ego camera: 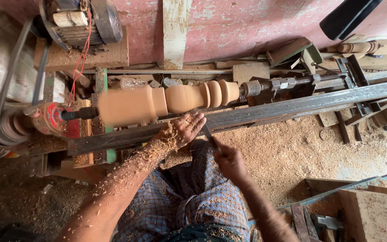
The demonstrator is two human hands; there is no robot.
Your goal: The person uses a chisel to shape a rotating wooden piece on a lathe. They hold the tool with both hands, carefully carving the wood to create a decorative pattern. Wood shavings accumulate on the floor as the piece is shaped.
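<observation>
A light wooden turned piece (166, 101) with several rounded beads spins blurred on a lathe, held between a red headstock (50, 120) and a metal tailstock spindle (269, 85). My left hand (182, 130), coated in shavings, rests on the dark steel tool rest (256, 114) below the wood and presses on a chisel blade (207, 133). My right hand (229, 161) grips the chisel's handle end lower down, near my lap. The blade tip under my left fingers is hidden.
An electric motor (83, 20) with a drive belt (14, 67) sits at the upper left. Sawdust (292, 152) covers the floor. Wooden blocks (370, 215) lie in a box at the lower right. A finished turned leg (359, 47) rests at the back right.
</observation>
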